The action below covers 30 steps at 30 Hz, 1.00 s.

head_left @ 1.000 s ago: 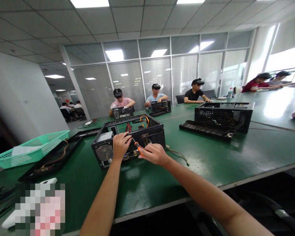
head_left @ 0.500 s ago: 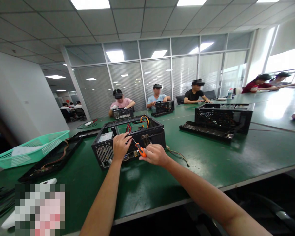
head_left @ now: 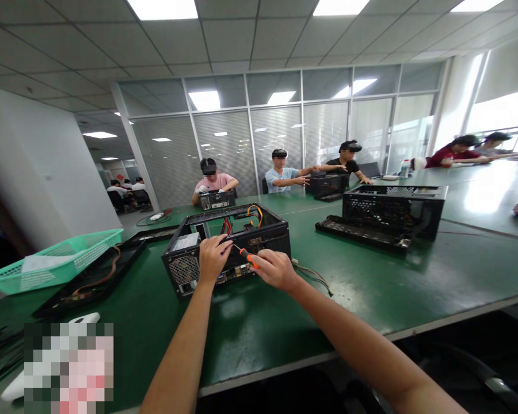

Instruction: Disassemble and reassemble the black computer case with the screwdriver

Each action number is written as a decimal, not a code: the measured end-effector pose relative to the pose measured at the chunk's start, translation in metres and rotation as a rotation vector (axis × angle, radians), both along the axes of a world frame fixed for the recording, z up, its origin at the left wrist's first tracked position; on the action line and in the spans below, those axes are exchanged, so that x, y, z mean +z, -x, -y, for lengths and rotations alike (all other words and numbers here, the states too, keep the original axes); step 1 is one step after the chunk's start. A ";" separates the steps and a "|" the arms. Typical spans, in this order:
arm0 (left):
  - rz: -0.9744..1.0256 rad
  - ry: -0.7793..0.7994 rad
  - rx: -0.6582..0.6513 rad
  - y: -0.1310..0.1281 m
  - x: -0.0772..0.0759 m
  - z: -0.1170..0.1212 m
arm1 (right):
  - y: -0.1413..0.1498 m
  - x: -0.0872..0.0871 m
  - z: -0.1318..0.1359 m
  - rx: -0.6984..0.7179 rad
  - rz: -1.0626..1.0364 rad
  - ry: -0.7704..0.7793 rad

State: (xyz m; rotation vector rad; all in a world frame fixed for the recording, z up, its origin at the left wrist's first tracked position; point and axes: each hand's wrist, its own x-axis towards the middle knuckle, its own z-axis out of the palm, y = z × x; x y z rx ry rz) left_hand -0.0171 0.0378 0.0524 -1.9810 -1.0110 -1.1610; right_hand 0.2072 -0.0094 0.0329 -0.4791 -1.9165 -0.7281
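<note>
A black computer case (head_left: pixel 227 253) lies on its side in front of me, with red and yellow cables inside. In my right hand (head_left: pixel 278 269) is an orange-and-black screwdriver (head_left: pixel 247 255), gripped by its handle. Its thin shaft slants up and left to the case's near top side. My left hand (head_left: pixel 214 257) rests on that near side, fingers bent together close to the screwdriver's tip. Whatever is pinched there is too small to make out. Loose cables with a connector (head_left: pixel 315 273) trail from the case's right end onto the table.
A green basket (head_left: pixel 60 259) stands at the left above a dark panel (head_left: pixel 92 282). Black cables (head_left: pixel 2 351) lie at the lower left. Another open case (head_left: pixel 395 210) and its panel (head_left: pixel 362 233) are on the right. Several people sit around the green table (head_left: pixel 250 351).
My right hand has turned the screwdriver's handle a little, while my left hand keeps its place. Across the table, a person in light blue has moved a case to the right and stretches out an arm.
</note>
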 end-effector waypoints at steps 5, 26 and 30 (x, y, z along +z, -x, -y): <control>0.005 0.007 -0.002 0.000 0.000 0.001 | 0.001 -0.002 -0.002 -0.022 0.004 0.056; -0.047 0.000 0.031 0.001 0.002 0.001 | 0.000 -0.003 -0.005 -0.061 -0.072 0.096; -0.115 0.016 0.073 -0.002 0.008 0.004 | -0.002 0.000 -0.006 -0.047 -0.080 0.097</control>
